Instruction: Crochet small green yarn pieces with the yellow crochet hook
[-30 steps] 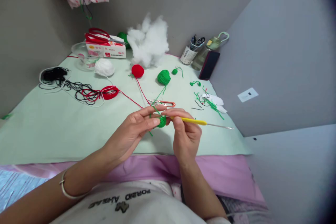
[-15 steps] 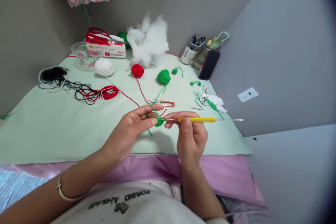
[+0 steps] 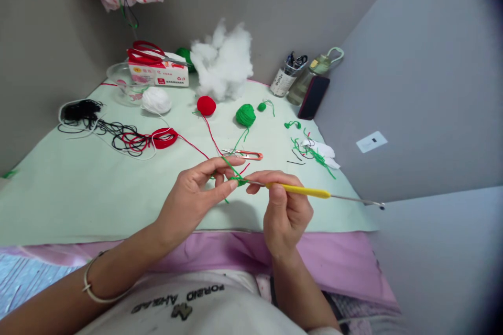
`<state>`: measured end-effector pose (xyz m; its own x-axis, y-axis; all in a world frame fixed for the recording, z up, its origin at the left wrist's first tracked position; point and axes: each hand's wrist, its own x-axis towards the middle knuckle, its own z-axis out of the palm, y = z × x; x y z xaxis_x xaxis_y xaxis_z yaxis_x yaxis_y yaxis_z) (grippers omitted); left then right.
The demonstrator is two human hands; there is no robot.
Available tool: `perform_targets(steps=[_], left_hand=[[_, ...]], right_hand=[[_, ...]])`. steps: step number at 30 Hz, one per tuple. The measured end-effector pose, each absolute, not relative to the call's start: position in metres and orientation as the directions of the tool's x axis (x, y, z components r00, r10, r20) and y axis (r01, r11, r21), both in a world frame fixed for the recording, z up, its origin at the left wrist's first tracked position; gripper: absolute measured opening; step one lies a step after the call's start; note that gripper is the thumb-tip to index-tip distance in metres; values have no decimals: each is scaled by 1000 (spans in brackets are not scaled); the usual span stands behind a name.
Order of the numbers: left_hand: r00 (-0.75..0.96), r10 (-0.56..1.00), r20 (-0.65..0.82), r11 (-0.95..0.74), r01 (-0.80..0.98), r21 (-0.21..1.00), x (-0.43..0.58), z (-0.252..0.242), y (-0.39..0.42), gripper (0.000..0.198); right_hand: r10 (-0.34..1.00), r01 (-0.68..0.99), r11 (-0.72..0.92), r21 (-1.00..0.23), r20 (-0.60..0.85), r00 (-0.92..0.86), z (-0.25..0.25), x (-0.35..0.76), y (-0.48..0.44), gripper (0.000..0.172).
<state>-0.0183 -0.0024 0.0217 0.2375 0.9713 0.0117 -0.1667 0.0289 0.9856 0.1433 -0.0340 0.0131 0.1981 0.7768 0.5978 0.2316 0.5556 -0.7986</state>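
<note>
Green crochet piece between two hands: partly worked, by the look of it unfinished.
Above the bench, near the middle, the left hand pinches it between thumb and fingers; the right hand is closed round a yellow-handled hook, whose near end meets the stitches. A strand seems to lead to the far green ball, so some stitching probably remains; how many rows are done cannot be told.
</note>
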Motion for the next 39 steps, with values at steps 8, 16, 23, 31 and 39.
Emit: perform_targets(steps=[8, 16, 23, 31, 39], left_hand=[[129, 988, 82, -69, -100, 993, -13, 25, -5, 24], [97, 991, 93, -87, -70, 994, -13, 26, -6, 22], [90, 993, 70, -67, -40, 997, -14, 25, -4, 28], [135, 990, 44, -40, -35, 999, -14, 18, -1, 30], [171, 985, -26, 63, -214, 975, -9, 17, -3, 35]], right_hand=[[743, 275, 617, -738, 661, 109, 10, 147, -32, 25], [743, 272, 613, -742, 658, 122, 9, 149, -32, 26], [740, 270, 614, -742, 660, 131, 8, 148, -31, 26], [696, 324, 649, -689, 709, 114, 5, 148, -30, 24], [537, 648, 671, -360, 839, -90, -4, 142, -31, 28]])
